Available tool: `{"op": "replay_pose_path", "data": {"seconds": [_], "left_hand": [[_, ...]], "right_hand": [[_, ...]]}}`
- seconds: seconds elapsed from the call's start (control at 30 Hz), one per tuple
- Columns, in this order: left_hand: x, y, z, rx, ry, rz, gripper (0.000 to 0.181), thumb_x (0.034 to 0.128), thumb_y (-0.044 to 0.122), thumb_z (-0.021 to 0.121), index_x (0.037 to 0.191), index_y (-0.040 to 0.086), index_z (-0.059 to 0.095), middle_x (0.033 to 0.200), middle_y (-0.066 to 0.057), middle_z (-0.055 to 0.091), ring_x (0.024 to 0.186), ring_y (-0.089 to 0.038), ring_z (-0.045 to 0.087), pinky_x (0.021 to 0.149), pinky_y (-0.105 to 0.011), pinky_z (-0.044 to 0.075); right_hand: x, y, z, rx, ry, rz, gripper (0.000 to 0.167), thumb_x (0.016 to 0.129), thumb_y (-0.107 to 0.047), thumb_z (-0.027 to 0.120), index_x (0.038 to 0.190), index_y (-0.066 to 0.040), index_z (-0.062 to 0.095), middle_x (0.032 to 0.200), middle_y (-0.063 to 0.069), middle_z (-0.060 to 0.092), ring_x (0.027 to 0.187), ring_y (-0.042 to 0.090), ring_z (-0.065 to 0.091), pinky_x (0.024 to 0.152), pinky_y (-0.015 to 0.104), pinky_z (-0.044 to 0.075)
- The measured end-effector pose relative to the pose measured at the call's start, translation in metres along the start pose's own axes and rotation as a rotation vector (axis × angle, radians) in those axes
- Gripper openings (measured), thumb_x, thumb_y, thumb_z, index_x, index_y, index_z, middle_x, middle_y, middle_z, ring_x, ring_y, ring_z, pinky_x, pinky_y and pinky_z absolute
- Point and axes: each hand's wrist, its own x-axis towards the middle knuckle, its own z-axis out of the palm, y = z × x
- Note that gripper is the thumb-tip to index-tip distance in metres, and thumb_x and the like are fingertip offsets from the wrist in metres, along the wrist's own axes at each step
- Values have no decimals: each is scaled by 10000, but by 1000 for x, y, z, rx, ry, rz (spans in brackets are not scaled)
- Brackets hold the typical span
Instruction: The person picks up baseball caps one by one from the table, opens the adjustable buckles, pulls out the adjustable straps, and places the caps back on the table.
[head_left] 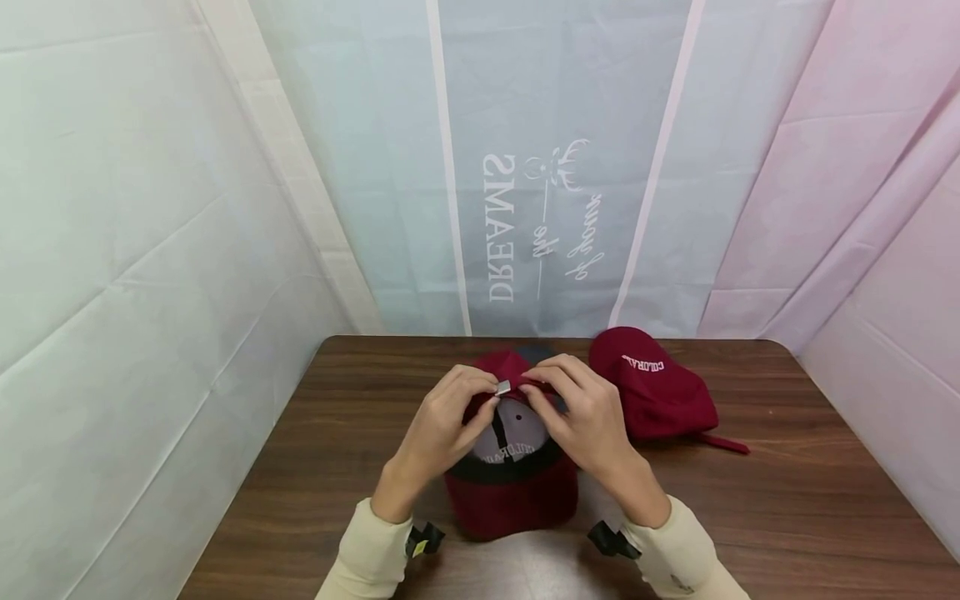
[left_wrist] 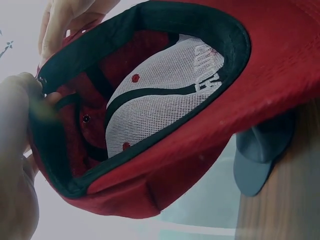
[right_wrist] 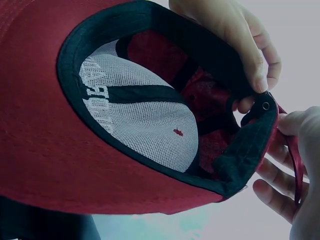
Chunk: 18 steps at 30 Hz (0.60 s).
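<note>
Over the table, we hold a red cap, brim towards us; our left hand pinches its back edge at the silvery buckle, our right hand pinches it alongside. Another cap lies to our right.

"COLORA…" on caps ("DREAMS" on backdrop)

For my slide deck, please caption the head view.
Both hands grip a red cap by its back; another cap rests on the table.
</note>
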Motion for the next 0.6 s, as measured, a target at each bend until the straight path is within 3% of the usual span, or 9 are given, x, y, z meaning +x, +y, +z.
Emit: {"op": "replay_pose_path", "data": {"seconds": [0.3,0.6], "left_hand": [[-1,-1,7,-56,-26,-57,142,1083,142,598,1151,25,641,1173,-100,708,1067,-219,674,920,-314,591],[-2,-3,13,-103,-33,-106,102,1064,94,630,1150,42,640,1240,-120,649,1076,-210,672,894,-279,584]], "right_hand": [[-2,3,0,-7,-11,62,217,842,-89,883,1044,-114,808,983,30,754,853,175,719,691,333,586],[-4,7,-1,-13,-15,36,200,880,-111,861,1076,-119,820,993,43,753,861,194,712,690,351,581]]}}
